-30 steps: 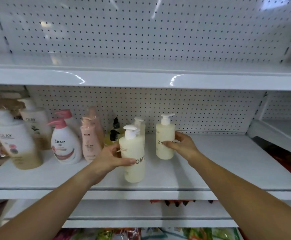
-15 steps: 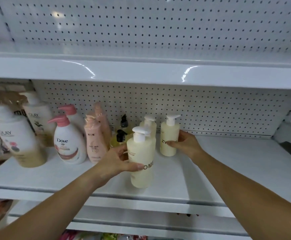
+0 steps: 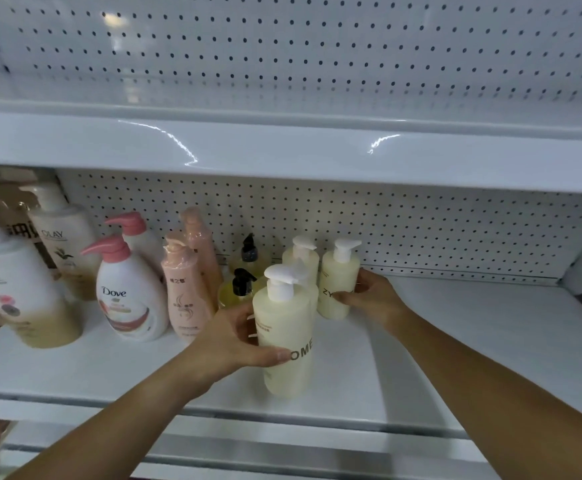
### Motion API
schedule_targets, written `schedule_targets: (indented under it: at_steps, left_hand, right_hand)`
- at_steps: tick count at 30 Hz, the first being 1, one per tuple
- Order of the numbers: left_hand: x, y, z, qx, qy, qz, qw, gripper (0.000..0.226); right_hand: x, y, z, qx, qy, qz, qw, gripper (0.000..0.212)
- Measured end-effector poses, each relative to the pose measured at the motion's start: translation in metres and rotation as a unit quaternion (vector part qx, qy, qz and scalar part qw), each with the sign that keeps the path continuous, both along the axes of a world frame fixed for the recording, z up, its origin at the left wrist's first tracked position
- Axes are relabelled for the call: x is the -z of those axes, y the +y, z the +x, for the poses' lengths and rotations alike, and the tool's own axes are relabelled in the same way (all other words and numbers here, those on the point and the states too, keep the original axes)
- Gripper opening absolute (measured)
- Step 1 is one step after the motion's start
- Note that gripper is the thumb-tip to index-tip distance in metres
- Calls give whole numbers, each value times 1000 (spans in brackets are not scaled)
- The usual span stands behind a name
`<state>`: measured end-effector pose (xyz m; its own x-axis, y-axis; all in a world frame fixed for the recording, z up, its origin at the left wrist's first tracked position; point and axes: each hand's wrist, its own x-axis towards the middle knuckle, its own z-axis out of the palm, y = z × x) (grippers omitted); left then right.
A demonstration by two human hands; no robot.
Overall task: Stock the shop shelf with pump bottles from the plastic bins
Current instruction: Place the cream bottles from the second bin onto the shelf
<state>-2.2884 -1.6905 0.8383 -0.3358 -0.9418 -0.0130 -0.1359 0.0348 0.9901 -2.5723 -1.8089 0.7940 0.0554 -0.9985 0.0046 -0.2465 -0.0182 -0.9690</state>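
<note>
While gripped, front bottle (image 3: 286,318) and right bottle (image 3: 338,276) hold cream liquid.

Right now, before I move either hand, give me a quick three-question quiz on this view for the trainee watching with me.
1. True or false: the left hand grips the front cream pump bottle.
2. The pump on the Dove bottle is: A) pink B) black C) white.
3. Fill in: the right hand holds the rear cream pump bottle, whose visible label letters are "__".

Key: 1 true; 2 A; 3 ZY.
</note>
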Motion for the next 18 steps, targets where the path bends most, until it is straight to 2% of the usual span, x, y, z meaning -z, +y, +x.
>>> schedule_targets:
  at_steps: [4, 6, 8, 10, 12, 15, 18]
  left_hand:
    - [-1, 2, -4, -8, 5, -5, 1000, 73]
    - [-3, 4, -7, -13, 8, -12, 1000, 74]
    - [-8, 5, -10, -21, 12, -27, 999, 79]
    - [-12, 6, -14, -37, 15, -43, 998, 82]
    - [-17, 7, -20, -51, 9, -56, 997, 81]
    - [-23, 8, -35, -72, 13, -61, 995, 78]
    - [-25, 8, -49, -78, 29, -58, 995, 80]
  right_hand:
    - [-1, 2, -7, -29, 12, 28, 999, 53]
    - [-1, 6, -8, -36, 26, 31, 999, 66]
    - [-4, 12, -9, 5, 21, 16, 1000, 72]
    - [-12, 25, -12, 60, -11, -16, 998, 58]
    - [-20, 42, -15, 77, -7, -64, 995, 43]
    - [-31, 72, -10, 65, -22, -104, 992, 45]
    - [-37, 102, -4, -4, -58, -110, 992, 49]
